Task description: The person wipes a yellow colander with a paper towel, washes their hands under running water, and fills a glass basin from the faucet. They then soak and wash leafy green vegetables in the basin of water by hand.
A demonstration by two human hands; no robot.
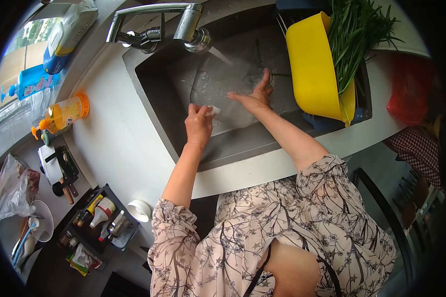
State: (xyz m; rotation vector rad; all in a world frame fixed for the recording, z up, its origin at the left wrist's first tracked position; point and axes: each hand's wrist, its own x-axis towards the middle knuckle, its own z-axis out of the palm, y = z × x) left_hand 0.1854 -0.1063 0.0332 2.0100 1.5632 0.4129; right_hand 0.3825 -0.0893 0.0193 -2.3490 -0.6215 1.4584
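Observation:
My left hand [199,124] is closed over the left part of the dark grey sink [156,106]. A small white piece [214,110] sticks out from its fingers; its kind is unclear. To the right, my right hand [256,99] is open, thumb and fingers spread, and I see nothing in it. Water runs from the chrome faucet [187,29] into the sink, beyond both hands. Cloudy water and droplets blur the sink bottom around them.
A yellow basin [309,67] with long green leafy stalks [354,42] stands over the sink's right side. At left are an orange soap bottle [68,113], a blue pump bottle [32,81], a knife holder [59,166], a seasoning rack [101,220] and a white bowl [139,211].

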